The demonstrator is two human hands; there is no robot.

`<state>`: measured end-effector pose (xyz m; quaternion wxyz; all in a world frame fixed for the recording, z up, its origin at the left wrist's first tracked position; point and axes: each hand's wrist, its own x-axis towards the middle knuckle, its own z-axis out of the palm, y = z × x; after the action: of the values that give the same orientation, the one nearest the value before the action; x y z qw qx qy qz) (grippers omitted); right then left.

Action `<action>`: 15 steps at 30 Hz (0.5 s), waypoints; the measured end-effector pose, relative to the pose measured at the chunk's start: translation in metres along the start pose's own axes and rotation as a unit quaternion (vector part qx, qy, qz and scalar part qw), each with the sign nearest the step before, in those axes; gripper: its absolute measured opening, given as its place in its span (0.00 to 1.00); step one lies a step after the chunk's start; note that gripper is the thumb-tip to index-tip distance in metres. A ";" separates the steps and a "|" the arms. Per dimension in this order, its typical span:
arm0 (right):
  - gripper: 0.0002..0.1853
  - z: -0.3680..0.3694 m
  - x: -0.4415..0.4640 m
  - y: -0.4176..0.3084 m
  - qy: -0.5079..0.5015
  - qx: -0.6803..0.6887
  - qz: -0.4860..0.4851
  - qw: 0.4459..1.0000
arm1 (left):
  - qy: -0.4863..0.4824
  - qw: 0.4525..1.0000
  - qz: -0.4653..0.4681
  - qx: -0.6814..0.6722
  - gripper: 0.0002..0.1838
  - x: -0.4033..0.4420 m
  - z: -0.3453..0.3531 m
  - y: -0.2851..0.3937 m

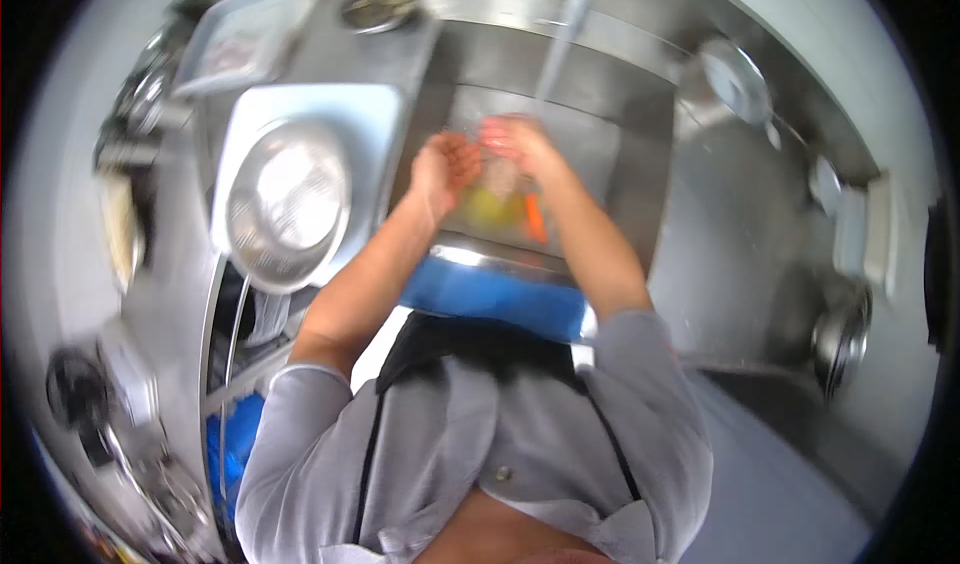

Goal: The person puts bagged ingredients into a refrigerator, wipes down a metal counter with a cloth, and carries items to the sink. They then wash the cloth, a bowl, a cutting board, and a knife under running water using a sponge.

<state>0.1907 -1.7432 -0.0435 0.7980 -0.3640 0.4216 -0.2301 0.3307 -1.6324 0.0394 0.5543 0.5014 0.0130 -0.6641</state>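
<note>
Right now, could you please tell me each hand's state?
Left hand: open, loosely cupped, nothing visible in it.
Right hand: blurred; cannot tell if it holds anything.

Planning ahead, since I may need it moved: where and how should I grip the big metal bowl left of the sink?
Probably pinch the bowl by its rim, left hand coming from the sink side. It sits mouth up, so the rim is exposed, and that side faces the hand.

Hands (447, 169) (518, 142) over sink (640, 144), blurred orange item (535, 219), apparently narrow
</note>
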 end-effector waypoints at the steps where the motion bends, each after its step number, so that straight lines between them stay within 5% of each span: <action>1: 0.19 -0.007 0.008 0.010 0.005 0.043 0.001 0.999 | 0.021 0.999 0.018 -0.022 0.24 -0.007 -0.018 -0.004; 5: 0.24 -0.011 0.016 -0.006 0.115 0.150 0.033 0.981 | 0.063 0.986 0.061 -0.145 0.29 -0.078 -0.056 -0.006; 9: 0.23 -0.008 0.015 -0.025 0.090 0.168 0.048 0.980 | 0.107 0.939 0.148 -0.290 0.43 -0.133 -0.084 -0.007; 15: 0.21 -0.018 0.029 -0.023 0.037 0.113 0.062 0.991 | 0.226 0.888 0.252 -0.312 0.41 -0.145 -0.095 -0.007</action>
<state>0.1895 -1.7840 -0.0468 0.8304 -0.2358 0.4442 -0.2399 0.3703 -1.4702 0.0875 0.8127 0.4257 0.2174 -0.3332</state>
